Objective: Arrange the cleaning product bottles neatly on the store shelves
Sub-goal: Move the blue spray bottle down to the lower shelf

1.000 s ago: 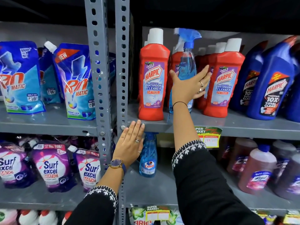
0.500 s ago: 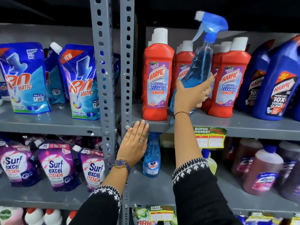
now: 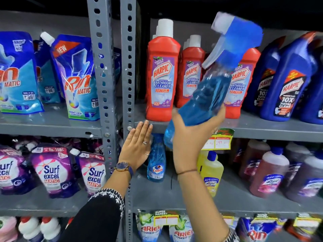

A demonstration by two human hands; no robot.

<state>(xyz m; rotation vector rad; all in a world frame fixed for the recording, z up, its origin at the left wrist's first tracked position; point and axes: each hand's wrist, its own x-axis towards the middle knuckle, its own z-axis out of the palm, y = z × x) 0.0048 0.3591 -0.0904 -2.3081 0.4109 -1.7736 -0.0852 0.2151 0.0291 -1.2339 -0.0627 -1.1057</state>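
Blue liquid fills the spray bottle point(image 3: 208, 95), which the right hand point(image 3: 190, 135) holds with its fingers point(image 3: 219, 113) wrapped round the lower body. The bottle's long axis tilts up and to the right, so that the blurred trigger head rises above the fingers and the base sits low against the palm. The bottle hangs in the air in front of the red Harpic bottles point(image 3: 162, 81), clear of the upper shelf point(image 3: 262, 130) that carries them.

The left hand point(image 3: 138, 147) holds nothing. Its fingers point(image 3: 145, 126) lie flat and together, their tips touching the front edge of the upper shelf just left of the held bottle. Directly below the held bottle, on the lower shelf point(image 3: 174, 194), a matching Colin bottle point(image 3: 156, 161) stands upright, just beside the left palm and partly hidden by it. A yellow bottle point(image 3: 211, 173) stands to the right of the Colin bottle, with a gap between them beneath the right wrist. That gap appears the likely destination, and the right hand is the nearer one; the bottle would need to come upright and pass under the shelf edge without striking it.
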